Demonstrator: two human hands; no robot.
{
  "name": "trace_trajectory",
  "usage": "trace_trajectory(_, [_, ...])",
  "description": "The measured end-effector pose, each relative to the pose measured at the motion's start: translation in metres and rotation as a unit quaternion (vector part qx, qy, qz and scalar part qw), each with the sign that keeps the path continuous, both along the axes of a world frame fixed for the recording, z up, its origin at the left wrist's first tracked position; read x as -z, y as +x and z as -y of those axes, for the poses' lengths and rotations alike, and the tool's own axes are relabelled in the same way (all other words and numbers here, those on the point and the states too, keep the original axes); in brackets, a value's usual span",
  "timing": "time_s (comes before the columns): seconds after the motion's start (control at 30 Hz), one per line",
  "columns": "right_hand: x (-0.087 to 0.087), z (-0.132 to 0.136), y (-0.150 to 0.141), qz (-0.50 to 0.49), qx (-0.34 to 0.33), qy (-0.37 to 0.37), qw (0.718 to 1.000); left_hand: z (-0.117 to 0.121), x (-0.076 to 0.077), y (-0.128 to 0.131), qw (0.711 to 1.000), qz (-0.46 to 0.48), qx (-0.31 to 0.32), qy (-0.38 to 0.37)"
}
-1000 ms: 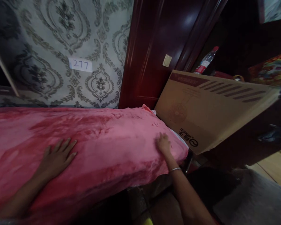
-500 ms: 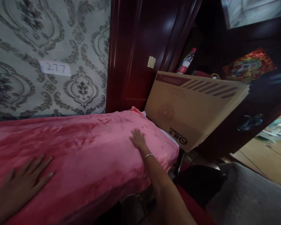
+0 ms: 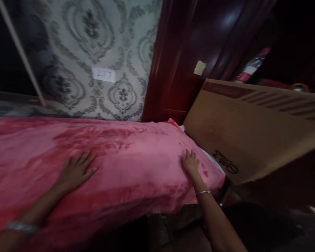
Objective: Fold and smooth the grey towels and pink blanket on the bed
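Our left hand (image 3: 75, 171) and right hand (image 3: 191, 162) lie palm down, well apart, on a pink blanket (image 3: 136, 168). The left has its fingers spread on a darker patch; the right, fingers parted and slightly bent, rests near the blanket's right end. Neither is clamped on anything or visibly pinching a fold, so we take the flat palms as pressing or smoothing the cloth rather than gripping it. The wide spacing lets us cover two parts of the blanket at once.

The blanket covers a long, low support, perhaps a bed, though the cloth hides most of it. Its far edge runs along the patterned wall (image 3: 123, 94), which probably backs it, and its near edge hangs over our side. At the right end a strip of white cloth (image 3: 214, 161) shows between the blanket and a big cardboard box (image 3: 225, 122). The box stands tilted close beside that end, perhaps put there to save room. Behind its top edge a bottle (image 3: 252, 66) with a red cap slants; we cannot tell what holds it up.
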State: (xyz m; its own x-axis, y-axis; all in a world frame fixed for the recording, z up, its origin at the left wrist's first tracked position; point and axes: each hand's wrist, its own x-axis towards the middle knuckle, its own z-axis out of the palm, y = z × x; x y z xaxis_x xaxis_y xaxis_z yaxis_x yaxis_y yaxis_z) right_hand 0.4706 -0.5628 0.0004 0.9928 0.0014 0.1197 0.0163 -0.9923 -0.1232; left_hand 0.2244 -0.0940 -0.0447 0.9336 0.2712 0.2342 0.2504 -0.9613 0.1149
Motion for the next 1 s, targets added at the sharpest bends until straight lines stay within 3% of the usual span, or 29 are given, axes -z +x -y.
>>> trace_trajectory(0.17, [0.007, -0.136, -0.029, -0.031, -0.228, 0.012, 0.973, 0.02, -0.027, -0.01, 0.997, -0.07, -0.028, -0.033])
trace_trajectory(0.27, [0.017, -0.18, -0.05, -0.035, -0.275, 0.007, 0.961, 0.036, -0.042, -0.012, 0.997, -0.072, -0.02, -0.035])
trace_trajectory(0.4, [0.035, -0.188, -0.058, -0.013, -0.276, -0.018, 0.961, 0.069, -0.048, 0.007, 0.997, -0.067, 0.034, -0.035])
trace_trajectory(0.57, [0.047, -0.182, -0.052, 0.011, -0.277, -0.052, 0.959, 0.12, -0.03, 0.058, 0.987, -0.066, 0.141, -0.05])
trace_trajectory(0.67, [0.05, -0.183, -0.051, 0.008, -0.275, -0.067, 0.959, 0.128, -0.026, 0.074, 0.986, -0.028, 0.155, -0.048])
trace_trajectory(0.73, [0.052, -0.182, -0.05, 0.007, -0.273, -0.073, 0.959, 0.112, -0.03, 0.069, 0.99, -0.007, 0.132, -0.043])
trace_trajectory(0.8, [0.053, -0.182, -0.05, 0.008, -0.274, -0.078, 0.959, 0.079, -0.038, 0.05, 0.996, 0.0, 0.076, -0.041])
trace_trajectory(0.87, [0.054, -0.182, -0.049, 0.008, -0.274, -0.079, 0.958, 0.035, -0.048, 0.016, 0.999, -0.003, 0.005, -0.038])
trace_trajectory(1.0, [0.055, -0.182, -0.048, 0.003, -0.269, -0.077, 0.96, -0.048, -0.074, -0.076, 0.992, 0.018, -0.128, -0.014])
